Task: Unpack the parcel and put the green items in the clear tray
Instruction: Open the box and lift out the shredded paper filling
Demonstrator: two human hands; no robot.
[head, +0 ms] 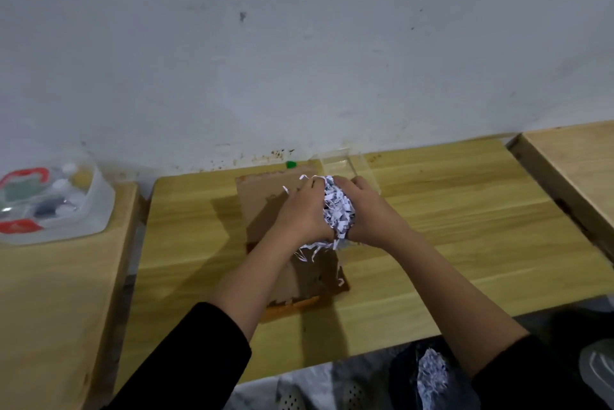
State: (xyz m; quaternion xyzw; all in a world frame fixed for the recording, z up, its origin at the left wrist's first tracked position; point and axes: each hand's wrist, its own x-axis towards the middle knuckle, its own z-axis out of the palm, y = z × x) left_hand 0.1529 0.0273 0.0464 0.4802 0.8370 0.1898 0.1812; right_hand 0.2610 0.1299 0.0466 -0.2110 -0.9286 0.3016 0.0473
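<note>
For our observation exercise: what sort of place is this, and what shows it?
Probably a plain indoor workroom: bare wooden tables against a scuffed white wall, an opened cardboard parcel and shredded paper, a plastic storage box.

Soft, fairly dim indoor light falls from the upper right, so the brown cardboard parcel [262, 200] casts a grey shadow leftward across the pale wooden bench [465, 210]. Focus is soft throughout, and the shredded white paper [335, 207] smears slightly. Wide-angle distortion bends the bench edges, and the clear plastic tub [96, 210] at far left is blurred.
</note>
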